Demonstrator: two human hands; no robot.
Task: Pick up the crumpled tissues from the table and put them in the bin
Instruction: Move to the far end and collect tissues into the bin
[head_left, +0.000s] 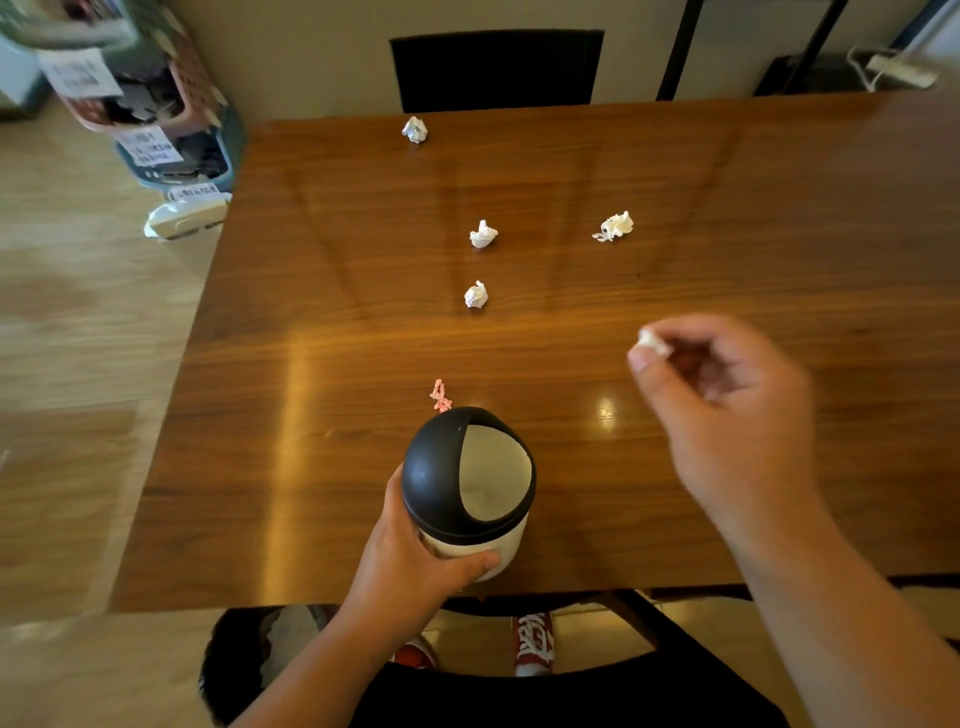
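A small white bin (470, 545) with a black domed swing lid (436, 467) stands near the table's front edge. My left hand (415, 566) grips its body from the left. To the right, above the table, my right hand (727, 410) pinches a small crumpled tissue (652, 340) between thumb and fingertips. Several white crumpled tissues lie on the wooden table (727, 182): one at mid-table (476, 295), one behind it (483, 235), one to the right (615, 226), one at the far edge (414, 129). A pink scrap (440, 397) lies just behind the bin.
A black chair (496, 70) stands at the table's far side. Stacked plastic baskets (171, 119) sit on the floor to the left. A black table leg (826, 47) and a power strip (901, 70) are at the back right. My red shoes (534, 642) show below the table.
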